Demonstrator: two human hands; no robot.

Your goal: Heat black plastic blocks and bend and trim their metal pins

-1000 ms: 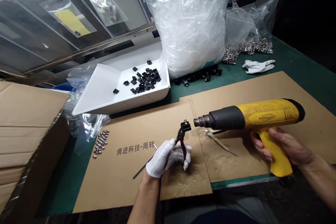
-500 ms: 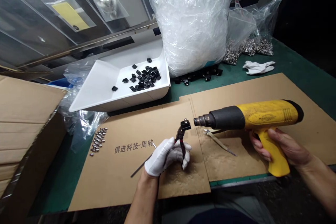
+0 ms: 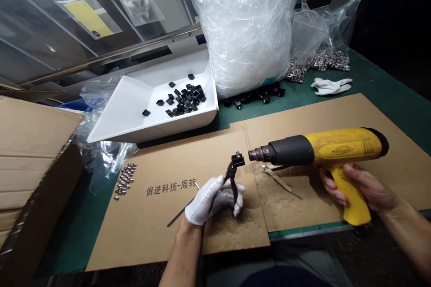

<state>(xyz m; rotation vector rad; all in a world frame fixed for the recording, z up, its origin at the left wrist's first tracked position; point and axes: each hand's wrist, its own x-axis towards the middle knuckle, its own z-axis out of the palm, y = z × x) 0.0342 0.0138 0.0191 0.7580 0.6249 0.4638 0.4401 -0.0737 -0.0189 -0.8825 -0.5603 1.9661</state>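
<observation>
My left hand (image 3: pixel 213 199), in a white glove, is closed around the handles of a pair of pliers (image 3: pixel 231 174). The plier jaws grip a small black block (image 3: pixel 237 160) with a metal piece on top. My bare right hand (image 3: pixel 367 190) is wrapped round the grip of a yellow heat gun (image 3: pixel 343 147). Its stepped metal nozzle points left at the block, with a narrow gap between them. Below the nozzle, a tan-handled knife-like tool (image 3: pixel 281 181) lies on the cardboard sheet (image 3: pixel 316 215). A thin metal rod (image 3: pixel 180 213) lies partly hidden behind my left hand.
Loose black blocks lie in a white tray (image 3: pixel 114 112). Small metal pieces (image 3: pixel 125 180) stand in rows at the cardboard's left. Behind are a big plastic-wrapped bundle (image 3: pixel 251 31), bags of metal parts (image 3: pixel 323 54) and a white glove (image 3: pixel 332 86). A carton (image 3: pixel 33 166) stands at left.
Almost nothing differs. The pliers, the black block and the heat gun keep their places, with only a tiny shift of the whole view.
</observation>
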